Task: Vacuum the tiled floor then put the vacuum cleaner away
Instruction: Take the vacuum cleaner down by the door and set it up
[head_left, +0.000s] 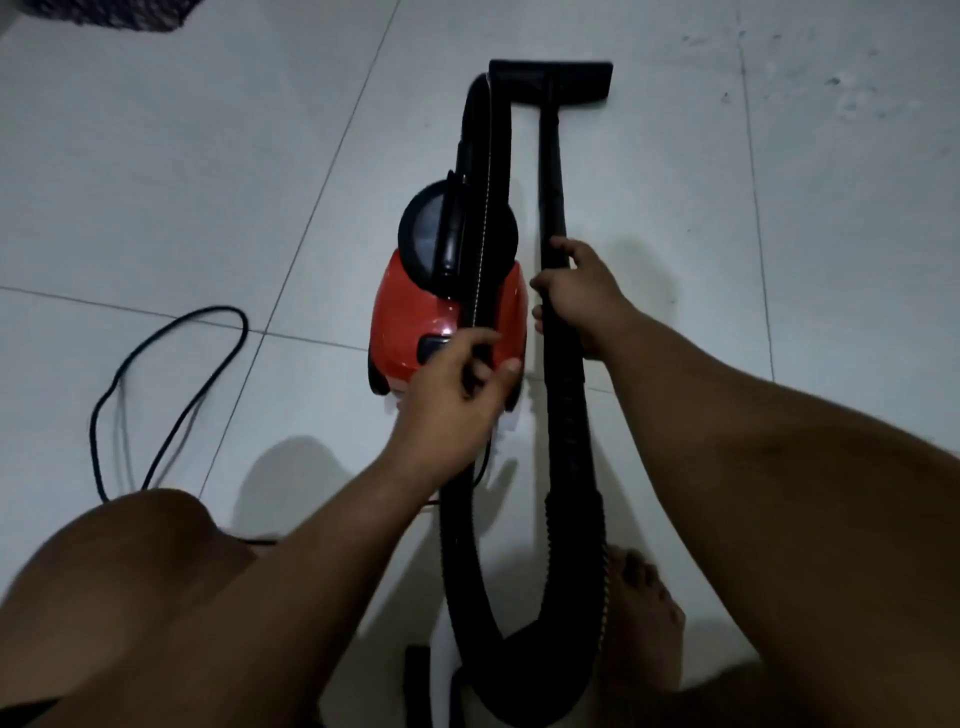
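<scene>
A red and black canister vacuum cleaner (447, 306) lies on the white tiled floor (156, 156). Its black hose (465, 545) runs along the top of the body, loops near my feet and joins the black wand (551, 192), which ends in a flat floor nozzle (556, 78) at the far end. My right hand (576, 296) grips the wand beside the body. My left hand (457, 400) holds the hose over the rear of the red body, thumb and fingers around it.
The black power cord (171, 384) lies in a loop on the tiles to the left. My bare knee (135, 587) is at the lower left and a bare foot (644, 613) at the lower right. A small black part (418, 680) lies near the bottom edge. Dark fabric (93, 15) sits at the top left.
</scene>
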